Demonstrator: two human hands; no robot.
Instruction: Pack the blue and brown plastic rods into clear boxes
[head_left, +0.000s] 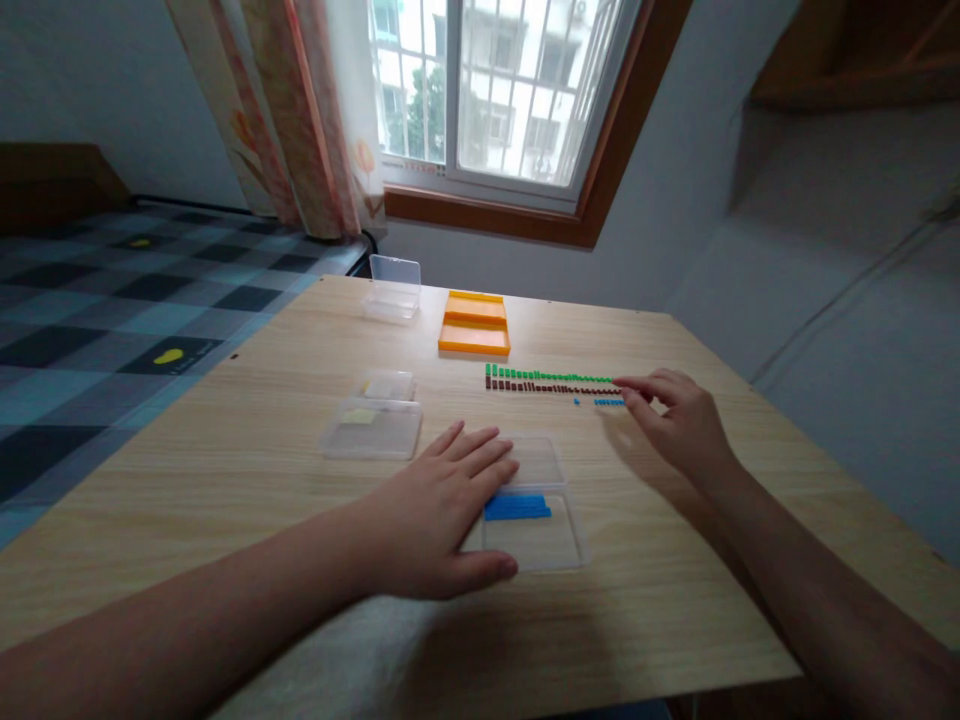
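My right hand [679,415] is at the right end of the small pieces, with the thumb and index finger brought near each other. I cannot tell if a piece is pinched between them. My left hand [442,505] is spread, palm down and gripping nothing visible, over the left side of an open clear case [561,540]. In its near half lie the blue strips [516,507], partly beside my fingers.

Just beyond are 3 rows on the counter [285,450]: the green row [551,375] farthest, then the brown row [540,387], then a short blue row [608,402], with 1 blue piece [577,402] apart at its left. For such tiny pieces, I think only the fingertips should work, coming from the near side, because the wrist or a knuckle could easily push the rows crooked. I should press lightly, and use the brown row as a guide for straightness. The left palm should stay light too, so that the case does not slide.

Farther away, the orange tray [474,350] stands behind the rows, with a 2nd clear case [405,438] to the left and a clear box [396,272] at the far edge.
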